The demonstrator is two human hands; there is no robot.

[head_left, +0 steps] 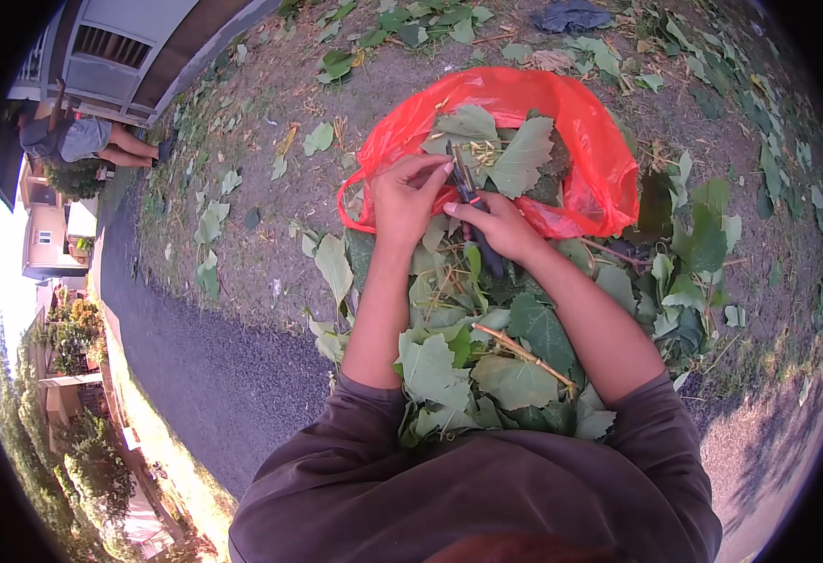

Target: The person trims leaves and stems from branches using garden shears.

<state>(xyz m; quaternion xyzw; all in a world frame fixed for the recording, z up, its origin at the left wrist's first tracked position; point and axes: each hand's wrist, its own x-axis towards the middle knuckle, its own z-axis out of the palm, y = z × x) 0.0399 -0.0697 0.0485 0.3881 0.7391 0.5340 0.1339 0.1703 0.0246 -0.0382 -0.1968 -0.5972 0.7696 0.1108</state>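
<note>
Right hand (499,225) holds shears (469,190) over edge of open red bag (604,164).

Legible text: none. Lettering, brand marks, numbers and signs cannot be made out on the red plastic bag (608,178), the dark hand tool (469,190), the brown shirt (561,483) or the grey building (163,23).

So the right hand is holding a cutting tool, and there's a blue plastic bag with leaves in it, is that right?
Not quite: the plastic bag is red, not blue, as the head view shows. It does have leaves in it, and the right hand holds a cutting tool.
</note>
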